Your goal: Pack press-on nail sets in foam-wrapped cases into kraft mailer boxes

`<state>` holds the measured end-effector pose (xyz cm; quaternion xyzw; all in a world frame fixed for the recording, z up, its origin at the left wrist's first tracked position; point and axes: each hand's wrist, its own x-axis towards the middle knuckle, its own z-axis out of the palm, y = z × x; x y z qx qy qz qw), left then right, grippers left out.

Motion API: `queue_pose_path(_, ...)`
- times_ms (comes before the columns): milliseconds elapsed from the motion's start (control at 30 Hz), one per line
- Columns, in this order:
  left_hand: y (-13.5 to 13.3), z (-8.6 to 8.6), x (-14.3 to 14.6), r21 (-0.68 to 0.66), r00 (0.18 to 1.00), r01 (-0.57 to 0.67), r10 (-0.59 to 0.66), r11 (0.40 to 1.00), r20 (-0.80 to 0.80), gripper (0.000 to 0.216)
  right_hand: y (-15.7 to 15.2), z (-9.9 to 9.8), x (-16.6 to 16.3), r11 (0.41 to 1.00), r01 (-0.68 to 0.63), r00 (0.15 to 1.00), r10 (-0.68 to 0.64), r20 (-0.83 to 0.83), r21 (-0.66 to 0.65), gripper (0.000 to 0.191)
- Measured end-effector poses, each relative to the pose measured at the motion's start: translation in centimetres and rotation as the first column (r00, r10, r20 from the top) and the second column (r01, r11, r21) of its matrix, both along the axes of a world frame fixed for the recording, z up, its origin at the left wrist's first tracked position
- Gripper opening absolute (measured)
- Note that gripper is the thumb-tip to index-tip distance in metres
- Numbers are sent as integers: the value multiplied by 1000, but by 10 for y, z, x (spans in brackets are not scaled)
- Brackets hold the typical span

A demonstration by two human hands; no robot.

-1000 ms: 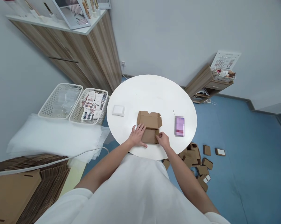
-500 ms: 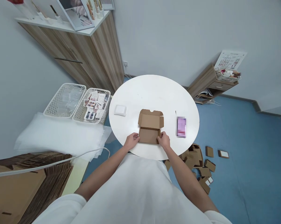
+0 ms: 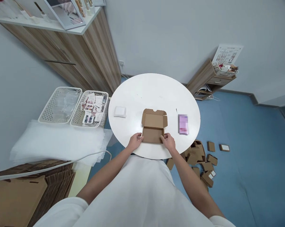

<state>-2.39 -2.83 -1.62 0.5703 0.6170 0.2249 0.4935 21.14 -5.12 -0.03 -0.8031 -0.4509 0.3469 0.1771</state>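
A small brown cardboard box [image 3: 153,135] rests on the white round table [image 3: 154,91], its lid raised and leaning back, its inside bare. My left hand [image 3: 135,142] is at the box's left front corner, thumb and fingers closed at the side wall. At the right front corner my right hand [image 3: 169,142] pinches the other side wall, thumb inside and fingers outside. Left of the box lies a white folded packet [image 3: 120,111]. A pixelated pink-purple item [image 3: 183,124] lies to the right.
Two white baskets [image 3: 73,110] stand at left, one with clear bags, one with printed cards. White sheets [image 3: 59,142] and stacked flat cardboard [image 3: 19,198] lie nearer. Several small boxes [image 3: 207,167] are on the blue floor at right. A wooden cabinet [image 3: 85,60] stands behind.
The view has shifted slightly. The box stays open on the table between my hands, and both hands remain at its front corners.
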Motion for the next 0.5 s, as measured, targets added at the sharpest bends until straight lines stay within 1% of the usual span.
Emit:
queue_pose_path(67, -1, 2, 0, -21, 1000, -15, 15, 1000, 14, 41, -7, 3, 0, 999, 37, 994, -32, -105, 38, 45)
queue_pose_path(133, -3, 3, 0, -71, 998, -9, 13, 997, 53, 45, -14, 5, -1, 995, 83, 971, -67, -228, 62, 47)
queue_pose_path(233, -6, 6, 4, -137, 992, 15, 2, 991, 126, 49, -22, 5, -4, 991, 125, 927, -101, -360, 44, 47)
queue_pose_path(367, -5, 12, 15, -143, 991, 7, 12, 990, 134, 50, -22, 5, -1, 991, 133, 904, -108, -413, 32, 49)
queue_pose_path(500, 0, 16, 28, -176, 988, -6, 33, 984, 151, 50, -11, 5, 13, 992, 118, 896, -91, -435, 35, 50)
